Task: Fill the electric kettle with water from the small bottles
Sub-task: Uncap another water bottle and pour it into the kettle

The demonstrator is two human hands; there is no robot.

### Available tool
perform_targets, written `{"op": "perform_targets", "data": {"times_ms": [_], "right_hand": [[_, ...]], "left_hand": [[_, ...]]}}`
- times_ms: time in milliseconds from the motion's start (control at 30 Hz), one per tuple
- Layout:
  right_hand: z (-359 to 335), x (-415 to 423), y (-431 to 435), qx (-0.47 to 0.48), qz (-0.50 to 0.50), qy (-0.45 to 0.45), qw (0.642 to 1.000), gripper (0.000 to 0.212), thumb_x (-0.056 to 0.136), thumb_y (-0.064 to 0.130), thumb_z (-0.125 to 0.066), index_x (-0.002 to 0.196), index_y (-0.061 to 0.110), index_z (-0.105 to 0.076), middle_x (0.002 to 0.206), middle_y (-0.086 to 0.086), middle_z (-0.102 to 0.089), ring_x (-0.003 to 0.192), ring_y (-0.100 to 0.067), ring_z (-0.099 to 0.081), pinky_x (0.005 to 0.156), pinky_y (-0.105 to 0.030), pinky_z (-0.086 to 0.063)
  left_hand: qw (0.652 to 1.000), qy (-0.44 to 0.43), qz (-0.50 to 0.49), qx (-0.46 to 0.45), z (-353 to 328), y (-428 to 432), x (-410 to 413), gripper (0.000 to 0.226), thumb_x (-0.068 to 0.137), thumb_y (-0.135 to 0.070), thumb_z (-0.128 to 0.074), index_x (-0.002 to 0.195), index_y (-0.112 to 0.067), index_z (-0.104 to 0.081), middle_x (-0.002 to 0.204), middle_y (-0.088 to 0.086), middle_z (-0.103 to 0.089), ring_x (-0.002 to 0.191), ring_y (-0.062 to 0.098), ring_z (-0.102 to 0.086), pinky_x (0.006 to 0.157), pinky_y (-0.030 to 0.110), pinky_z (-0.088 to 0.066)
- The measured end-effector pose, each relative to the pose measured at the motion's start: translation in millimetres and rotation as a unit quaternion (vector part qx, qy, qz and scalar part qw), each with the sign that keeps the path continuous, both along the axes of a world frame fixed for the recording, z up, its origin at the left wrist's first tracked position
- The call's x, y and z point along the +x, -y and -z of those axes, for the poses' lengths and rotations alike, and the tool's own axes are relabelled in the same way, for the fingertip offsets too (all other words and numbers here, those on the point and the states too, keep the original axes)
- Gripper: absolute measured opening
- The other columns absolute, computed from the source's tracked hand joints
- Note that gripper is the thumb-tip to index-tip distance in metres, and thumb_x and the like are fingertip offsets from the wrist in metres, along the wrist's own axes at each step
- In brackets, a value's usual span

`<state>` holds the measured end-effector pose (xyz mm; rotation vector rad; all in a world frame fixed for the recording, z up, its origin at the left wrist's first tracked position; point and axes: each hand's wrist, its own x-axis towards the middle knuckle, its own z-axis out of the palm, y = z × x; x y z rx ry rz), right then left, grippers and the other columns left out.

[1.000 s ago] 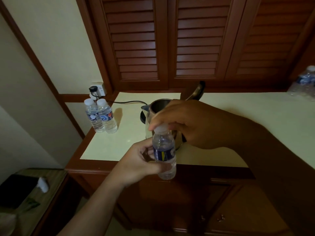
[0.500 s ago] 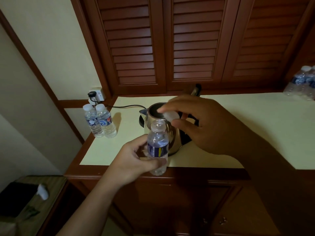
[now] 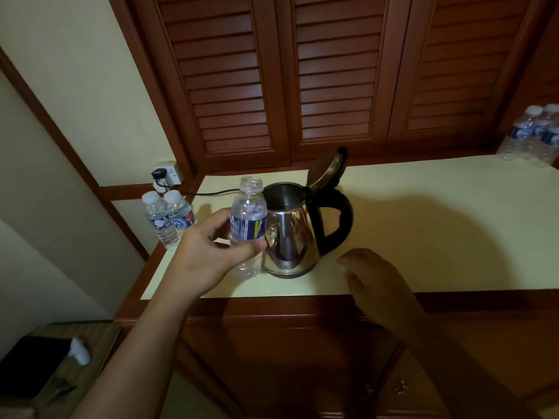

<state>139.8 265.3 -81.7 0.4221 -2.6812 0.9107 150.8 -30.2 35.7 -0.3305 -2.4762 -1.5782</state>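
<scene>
My left hand (image 3: 205,255) grips a small clear water bottle (image 3: 248,219) with a blue label. The bottle is upright, uncapped, and touches the left side of the kettle. The steel electric kettle (image 3: 290,237) stands on the cream counter (image 3: 423,222). Its lid (image 3: 328,169) is tipped up and back, and its black handle faces right. My right hand (image 3: 372,282) lies low at the counter's front edge, right of the kettle, knuckles up with the fingers curled under. The cap is not visible. Two capped small bottles (image 3: 168,219) stand at the counter's left corner.
The kettle's black cord runs left to a wall socket (image 3: 168,173). More bottles (image 3: 535,134) stand at the far right of the counter. Louvred wooden doors rise behind it. A low side table (image 3: 45,367) with a dark object sits at the lower left.
My right hand twisted the cap off, lifted it away, then dropped to the counter's front edge on the right. My left hand raised the open bottle beside the kettle.
</scene>
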Motion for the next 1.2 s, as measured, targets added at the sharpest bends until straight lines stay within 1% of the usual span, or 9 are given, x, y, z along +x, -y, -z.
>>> {"op": "perform_targets", "data": {"times_ms": [33, 200, 367, 533, 700, 833, 900, 1000, 1200], "right_hand": [[5.3, -3.8, -3.8, 0.013, 0.004, 0.003, 1.000, 0.027, 0.096, 0.005, -0.057, 0.119, 0.014, -0.069, 0.120, 0.000, -0.065, 0.107, -0.017, -0.061, 0.089, -0.026, -0.046], [18.0, -21.1, -5.8, 0.042, 0.012, 0.004, 0.999, 0.030, 0.094, 0.004, -0.055, 0.119, 0.014, -0.069, 0.119, 0.001, -0.066, 0.106, -0.016, -0.056, 0.084, -0.024, -0.040], [29.0, -22.5, -3.1, 0.043, 0.019, -0.027, 0.999, 0.028, 0.093, 0.003, -0.058, 0.116, 0.012, -0.070, 0.116, 0.000, -0.068, 0.106, -0.018, -0.054, 0.086, -0.024, -0.038], [33.8, -25.1, -4.9, 0.040, 0.016, -0.042, 0.998, 0.026, 0.094, 0.006, -0.058, 0.116, 0.014, -0.069, 0.116, 0.001, -0.067, 0.107, -0.015, -0.053, 0.088, -0.024, -0.040], [36.9, -24.8, -4.7, 0.024, 0.021, -0.049, 0.998, 0.026, 0.094, 0.004, -0.058, 0.115, 0.012, -0.070, 0.115, 0.000, -0.067, 0.109, -0.018, -0.055, 0.092, -0.028, -0.045], [39.3, -26.2, -5.3, 0.023, 0.022, -0.053, 0.998, 0.027, 0.095, 0.006, -0.058, 0.118, 0.013, -0.069, 0.118, 0.001, -0.067, 0.110, -0.015, -0.053, 0.092, -0.024, -0.041], [38.3, -26.9, -5.5, 0.022, 0.019, -0.052, 0.998, 0.028, 0.096, 0.007, -0.057, 0.120, 0.014, -0.069, 0.119, 0.002, -0.068, 0.112, -0.015, -0.054, 0.093, -0.024, -0.040], [37.1, -27.6, -5.6, 0.027, 0.014, -0.051, 0.998, 0.030, 0.097, 0.008, -0.055, 0.122, 0.018, -0.069, 0.123, 0.005, -0.069, 0.114, -0.013, -0.055, 0.097, -0.027, -0.042], [37.2, -28.6, -5.7, 0.023, 0.010, -0.051, 0.998, 0.030, 0.097, 0.009, -0.054, 0.122, 0.019, -0.069, 0.124, 0.006, -0.069, 0.114, -0.013, -0.055, 0.097, -0.030, -0.045]], "left_hand": [[1.000, 0.002, -0.005, -0.014, -2.7, 1.4, -4.1, 0.040, 0.080, -0.026, -0.089, 0.118, -0.032, -0.077, 0.113, -0.007, -0.078, 0.109, 0.016, -0.069, 0.094, 0.038, -0.058], [0.996, 0.026, -0.022, -0.083, -19.3, 5.8, -25.9, 0.033, 0.079, -0.033, -0.090, 0.110, -0.033, -0.078, 0.103, -0.007, -0.079, 0.099, 0.017, -0.072, 0.088, 0.047, -0.059], [0.980, 0.038, -0.048, -0.191, -39.0, 6.9, -45.2, 0.038, 0.076, -0.043, -0.090, 0.110, -0.032, -0.076, 0.098, -0.007, -0.079, 0.093, 0.013, -0.072, 0.081, 0.040, -0.058], [0.952, 0.033, -0.053, -0.299, -54.1, 7.9, -62.8, 0.038, 0.079, -0.045, -0.087, 0.112, -0.034, -0.073, 0.094, -0.013, -0.073, 0.086, 0.004, -0.065, 0.064, 0.026, -0.047], [0.928, 0.013, -0.058, -0.367, -62.2, 8.1, -73.2, 0.045, 0.071, -0.050, -0.088, 0.111, -0.036, -0.074, 0.094, -0.006, -0.077, 0.087, 0.017, -0.070, 0.075, 0.034, -0.054], [0.908, -0.020, -0.069, -0.413, -65.7, 4.5, -77.7, 0.041, 0.074, -0.045, -0.086, 0.111, -0.031, -0.072, 0.081, -0.010, -0.069, 0.073, 0.006, -0.061, 0.063, 0.029, -0.045], [0.900, -0.030, -0.064, -0.431, -66.3, 3.9, -79.9, 0.051, 0.075, -0.045, -0.086, 0.121, -0.030, -0.071, 0.092, -0.009, -0.069, 0.078, 0.013, -0.060, 0.063, 0.029, -0.040], [0.895, -0.034, -0.051, -0.443, -66.2, 5.1, -83.3, 0.059, 0.076, -0.044, -0.087, 0.130, -0.029, -0.068, 0.113, -0.003, -0.071, 0.092, 0.017, -0.060, 0.072, 0.030, -0.041], [0.868, -0.071, -0.051, -0.490, -68.3, 2.9, -83.0, 0.057, 0.076, -0.041, -0.088, 0.127, -0.028, -0.067, 0.111, -0.001, -0.066, 0.098, 0.021, -0.056, 0.075, 0.036, -0.048]]}}
